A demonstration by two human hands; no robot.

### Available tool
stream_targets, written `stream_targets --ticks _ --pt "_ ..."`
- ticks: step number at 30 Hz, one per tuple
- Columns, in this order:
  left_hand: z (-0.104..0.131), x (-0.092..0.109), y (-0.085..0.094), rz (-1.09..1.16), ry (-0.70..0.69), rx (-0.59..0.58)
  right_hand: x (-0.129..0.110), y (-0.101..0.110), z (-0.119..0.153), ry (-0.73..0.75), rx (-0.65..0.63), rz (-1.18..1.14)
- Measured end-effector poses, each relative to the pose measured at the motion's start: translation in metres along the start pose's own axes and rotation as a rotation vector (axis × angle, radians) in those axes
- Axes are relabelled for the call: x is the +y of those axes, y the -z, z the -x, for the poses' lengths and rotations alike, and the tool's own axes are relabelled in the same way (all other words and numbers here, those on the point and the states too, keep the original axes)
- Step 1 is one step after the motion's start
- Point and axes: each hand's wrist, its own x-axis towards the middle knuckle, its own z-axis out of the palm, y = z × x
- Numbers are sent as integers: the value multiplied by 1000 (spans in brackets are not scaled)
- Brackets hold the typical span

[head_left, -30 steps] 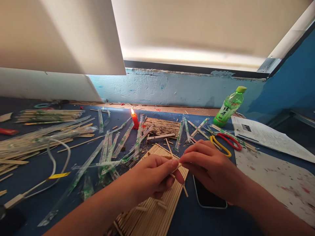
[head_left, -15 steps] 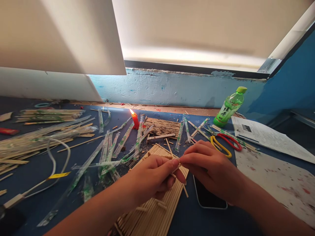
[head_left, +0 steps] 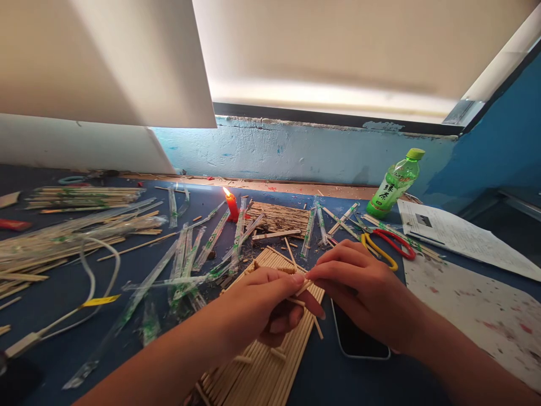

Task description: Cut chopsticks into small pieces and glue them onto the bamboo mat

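My left hand [head_left: 268, 304] is closed round short pieces of wooden stick [head_left: 296, 302], with its index finger reaching out underneath. Pinched fingertips of my right hand [head_left: 363, 290] meet the left thumb at the end of one short stick, partly hidden by the fingers. Both hands are over a flat panel of wooden sticks [head_left: 291, 344] laid side by side. Small cut stick pieces [head_left: 278, 354] lie on this panel, and a raised row of sticks along its far part is mostly covered by my left hand.
A lit red candle [head_left: 231, 206] stands near a darkened stick panel [head_left: 281, 219]. Plastic wrappers [head_left: 181, 262] and bundled sticks [head_left: 84, 198] spread leftward, beside a white cable [head_left: 116, 262]. Rightward are scissors [head_left: 393, 242], a phone [head_left: 359, 338], a green bottle [head_left: 393, 186] and papers [head_left: 469, 234].
My left index finger has stretched a little further out, and the short stick between the two hands shows more. Both hands stay in nearly the same place.
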Motion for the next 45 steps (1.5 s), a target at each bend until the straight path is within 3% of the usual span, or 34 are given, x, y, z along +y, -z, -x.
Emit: stream_targets --ticks 12,15,18,19,21,23,26,30,36,45 --pt "0 -1 -3 -2 -54 -28 -1 0 1 9 4 12" --pt "-2 -1 -4 -12 -73 4 7 8 0 0 80 77" --pt "-5 -3 -3 -87 -137 77 35 24 2 -220 206 286" --pt "-6 -4 -3 -141 -170 116 49 29 5 -352 149 394" --pt "-6 -8 -1 -273 -232 195 78 36 11 -655 -109 589" --pt "-4 -12 0 -399 -277 229 104 38 18 -787 -204 611" --pt "-1 -17 0 -502 -321 212 127 34 25 -863 -283 594" --pt "2 -16 -3 -578 -372 229 137 29 28 -919 -302 559" --pt "6 -5 -9 -804 -535 349 148 37 28 -1000 -231 613" --pt "1 -9 -5 -898 -652 375 149 44 30 -1086 -133 476"
